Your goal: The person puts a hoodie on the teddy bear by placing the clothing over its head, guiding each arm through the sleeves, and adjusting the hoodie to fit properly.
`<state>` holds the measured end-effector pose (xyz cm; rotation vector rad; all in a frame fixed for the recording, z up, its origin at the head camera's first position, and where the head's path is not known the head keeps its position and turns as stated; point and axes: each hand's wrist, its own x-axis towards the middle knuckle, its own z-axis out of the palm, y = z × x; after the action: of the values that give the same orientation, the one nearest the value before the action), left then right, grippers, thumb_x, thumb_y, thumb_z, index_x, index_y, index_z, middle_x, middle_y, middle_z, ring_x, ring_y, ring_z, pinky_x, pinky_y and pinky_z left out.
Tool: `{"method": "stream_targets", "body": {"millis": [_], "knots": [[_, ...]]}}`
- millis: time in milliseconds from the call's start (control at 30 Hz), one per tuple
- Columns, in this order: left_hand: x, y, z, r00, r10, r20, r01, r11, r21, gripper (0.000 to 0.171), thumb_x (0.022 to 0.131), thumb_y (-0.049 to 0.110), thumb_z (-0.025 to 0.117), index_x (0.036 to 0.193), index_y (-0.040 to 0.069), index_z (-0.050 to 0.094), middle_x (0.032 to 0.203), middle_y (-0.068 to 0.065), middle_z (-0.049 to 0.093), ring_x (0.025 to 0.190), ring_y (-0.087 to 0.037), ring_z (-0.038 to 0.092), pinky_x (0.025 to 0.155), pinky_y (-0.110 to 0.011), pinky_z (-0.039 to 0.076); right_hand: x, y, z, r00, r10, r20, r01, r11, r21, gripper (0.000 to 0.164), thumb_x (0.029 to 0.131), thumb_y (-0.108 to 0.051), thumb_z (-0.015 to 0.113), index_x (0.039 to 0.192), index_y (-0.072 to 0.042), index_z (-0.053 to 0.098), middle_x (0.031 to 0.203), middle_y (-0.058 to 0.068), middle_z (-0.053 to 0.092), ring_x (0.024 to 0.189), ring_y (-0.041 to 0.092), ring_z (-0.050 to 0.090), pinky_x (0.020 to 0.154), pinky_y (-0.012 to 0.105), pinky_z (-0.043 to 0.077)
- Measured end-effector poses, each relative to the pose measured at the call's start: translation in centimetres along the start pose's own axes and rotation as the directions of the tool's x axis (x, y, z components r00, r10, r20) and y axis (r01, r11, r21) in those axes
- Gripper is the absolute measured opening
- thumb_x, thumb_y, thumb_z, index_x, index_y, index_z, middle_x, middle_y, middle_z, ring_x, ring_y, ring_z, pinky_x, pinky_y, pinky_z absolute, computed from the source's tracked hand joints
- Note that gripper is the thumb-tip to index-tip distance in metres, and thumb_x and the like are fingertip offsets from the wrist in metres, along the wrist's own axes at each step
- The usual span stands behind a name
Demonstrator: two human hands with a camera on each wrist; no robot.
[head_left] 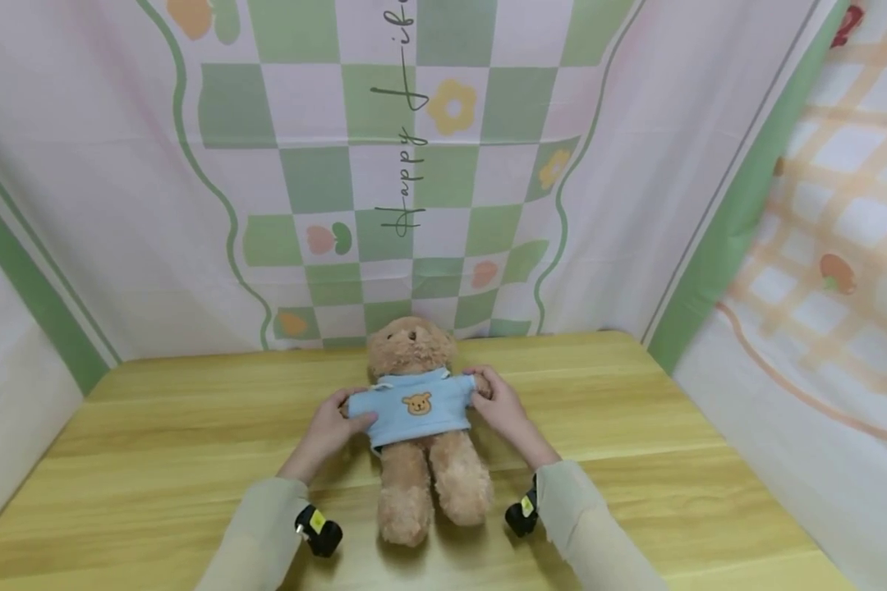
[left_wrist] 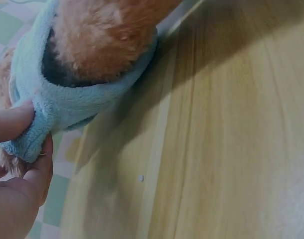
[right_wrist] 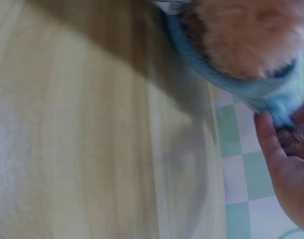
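A light brown teddy bear [head_left: 414, 427] in a light blue shirt [head_left: 392, 410] is at the middle of the table, face up, with its head toward the back and its legs toward me. On the shirt's front is a small bear-face patch [head_left: 417, 403]. My left hand [head_left: 336, 425] grips the sleeved arm on the left; in the left wrist view its thumb and fingers pinch the blue sleeve [left_wrist: 35, 134]. My right hand [head_left: 498, 402] holds the opposite arm, thumb and fingers around the sleeve end and brown paw [right_wrist: 291, 142] in the right wrist view.
The wooden table [head_left: 606, 484] spreads out on both sides of the bear. Behind it hangs a green and white checked cloth [head_left: 384, 180], with an orange-checked cloth [head_left: 820, 246] on the right. A tiny pale speck [left_wrist: 141, 178] lies on the tabletop.
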<state>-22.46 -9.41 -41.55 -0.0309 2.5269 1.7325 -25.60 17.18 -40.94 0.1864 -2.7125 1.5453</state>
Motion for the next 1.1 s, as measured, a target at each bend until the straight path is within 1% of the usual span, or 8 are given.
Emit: {"method": "stream_targets", "body": {"millis": [133,333,400,567,633,800,933,1100], "knots": [[0.1,-0.2,0.0,1.000,-0.001,-0.016,0.001,1.000,0.012,0.048,0.089,0.016,0.066,0.132,0.000,0.052,0.118,-0.022,0.060,0.101,-0.026,0.060,0.077,-0.029,0.050,0.0,0.2,-0.2,1.000,0.013,0.008,-0.014,0.999,0.038,0.054,0.084,-0.002,0.062,0.136,-0.003,0.045,0.111,0.020,0.058,0.076,0.011,0.049,0.066,0.023,0.042],[0.2,-0.2,-0.1,0.999,0.028,-0.029,-0.027,0.998,0.051,0.049,0.092,0.028,0.063,0.132,0.000,0.052,0.115,-0.020,0.060,0.098,-0.023,0.059,0.077,-0.031,0.050,0.3,0.2,-0.4,0.999,-0.051,0.017,0.052,0.997,-0.064,0.051,0.080,0.003,0.057,0.130,-0.003,0.051,0.067,0.003,0.040,0.055,0.014,0.034,0.056,0.025,0.035],[0.2,-0.1,-0.1,1.000,0.016,-0.026,-0.015,0.999,0.040,0.050,0.093,0.028,0.062,0.133,0.001,0.051,0.120,-0.021,0.059,0.104,-0.027,0.060,0.082,-0.034,0.052,0.4,0.1,-0.6,0.998,-0.048,0.051,0.050,0.997,-0.051,0.051,0.081,0.003,0.055,0.131,-0.004,0.051,0.068,0.004,0.040,0.053,0.013,0.032,0.055,0.025,0.035],[0.2,-0.1,0.2,1.000,-0.016,-0.015,0.016,1.000,-0.021,0.051,0.094,0.030,0.061,0.136,0.004,0.048,0.131,-0.022,0.054,0.120,-0.036,0.054,0.096,-0.044,0.050,0.3,0.1,-0.8,0.992,0.006,0.128,-0.019,0.995,0.096,0.038,0.097,-0.014,0.050,0.133,-0.003,0.049,0.099,0.018,0.055,0.071,0.015,0.055,0.071,0.036,0.056],[0.3,-0.1,0.3,0.999,-0.023,-0.031,0.022,0.999,-0.039,0.049,0.095,0.035,0.058,0.134,0.007,0.050,0.123,-0.019,0.057,0.113,-0.033,0.057,0.091,-0.041,0.051,0.3,0.0,-0.5,0.996,0.017,0.093,-0.026,0.995,0.100,0.034,0.099,-0.022,0.051,0.127,-0.003,0.054,0.098,0.016,0.059,0.079,0.016,0.061,0.076,0.037,0.058],[0.7,0.2,0.9,0.994,-0.038,-0.099,0.030,0.996,-0.087,0.037,0.098,0.036,0.050,0.123,0.009,0.057,0.095,-0.010,0.057,0.083,-0.018,0.056,0.072,-0.028,0.050,0.2,-0.3,0.4,0.998,-0.012,-0.057,0.008,0.997,-0.076,0.018,0.097,-0.021,0.056,0.106,-0.007,0.062,0.078,0.010,0.063,0.063,0.015,0.057,0.058,0.028,0.051],[0.8,0.4,1.0,0.986,-0.006,-0.169,-0.003,0.998,-0.057,0.028,0.099,0.025,0.049,0.114,0.004,0.059,0.102,-0.016,0.061,0.084,-0.019,0.056,0.069,-0.023,0.045,0.2,-0.5,0.5,0.994,-0.054,-0.098,0.036,0.984,-0.177,0.014,0.099,-0.015,0.050,0.101,-0.004,0.058,0.090,0.015,0.066,0.072,0.020,0.060,0.061,0.030,0.050],[0.9,0.4,0.9,0.979,0.013,-0.206,-0.016,1.000,-0.013,0.025,0.099,0.019,0.047,0.109,-0.001,0.059,0.107,-0.021,0.060,0.087,-0.024,0.055,0.067,-0.022,0.042,0.6,0.0,0.3,0.992,-0.038,-0.123,0.017,0.985,-0.170,0.018,0.100,-0.012,0.046,0.104,0.004,0.054,0.088,0.020,0.064,0.071,0.023,0.060,0.062,0.029,0.048]]}}
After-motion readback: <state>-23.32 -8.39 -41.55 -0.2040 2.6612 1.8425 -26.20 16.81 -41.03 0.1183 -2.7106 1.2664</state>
